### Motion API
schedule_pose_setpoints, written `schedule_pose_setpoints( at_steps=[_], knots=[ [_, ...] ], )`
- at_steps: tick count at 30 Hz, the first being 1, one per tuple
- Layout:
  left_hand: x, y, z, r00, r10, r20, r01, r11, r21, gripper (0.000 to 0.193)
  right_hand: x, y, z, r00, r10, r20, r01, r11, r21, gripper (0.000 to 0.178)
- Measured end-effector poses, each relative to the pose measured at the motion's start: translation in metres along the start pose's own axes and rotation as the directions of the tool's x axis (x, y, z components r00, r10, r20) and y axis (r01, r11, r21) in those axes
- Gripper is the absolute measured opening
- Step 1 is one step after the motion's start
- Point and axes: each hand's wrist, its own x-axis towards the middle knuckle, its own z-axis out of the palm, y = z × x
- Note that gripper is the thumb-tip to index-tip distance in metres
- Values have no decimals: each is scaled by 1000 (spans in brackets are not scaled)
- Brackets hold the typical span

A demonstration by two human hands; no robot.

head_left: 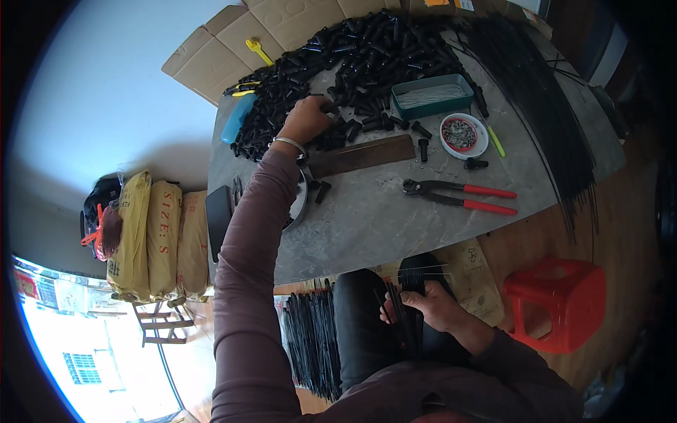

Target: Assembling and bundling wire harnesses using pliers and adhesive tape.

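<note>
My left hand (306, 121), with a bracelet on its wrist, reaches into a pile of short black tubular pieces (374, 49) with wider ends. Its fingers are curled around one black tubular piece (328, 107) at the pile's near side; the grip is partly hidden. Low over my lap, my right hand (431, 307) is closed around a bundle of thin black rods (399, 317). Fine pale wires stick out sideways above that thumb. More thin black rods (310, 342) stand bunched beside my left leg.
On the grey table (338, 240) lie red-handled pincers (462, 196), a dark flat bar (363, 156), a white bowl of small metal bits (484, 144) and a green tray of pale wires (405, 111). Long black rods (543, 106) overhang the right edge. A red stool (564, 303) stands right.
</note>
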Motion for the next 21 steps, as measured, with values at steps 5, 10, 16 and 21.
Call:
schedule_pose_setpoints(
  at_steps=[5, 10, 16, 21],
  knots=[
    [-3, 15, -2, 999, 24, -28, -26, 998, -58, 34, -2, 1, -3, 1000, -13, -18, 12, 1000, -15, 24],
    [-4, 18, 5, 995, 97, 18, -98, 993, 60, 31, -4, 2, 0, 1000, -15, -7, 15, 999, -38, 25],
    [-20, 30, 18, 973, 133, -187, -80, 960, 269, 29, -15, 3, 5, 999, -38, 3, 38, 998, -50, 26],
    [-46, 60, -13, 955, 161, -248, -163, 987, 12, 34, -19, -2, 19, 1000, 18, -7, -17, 983, 182, 27]
  ],
)
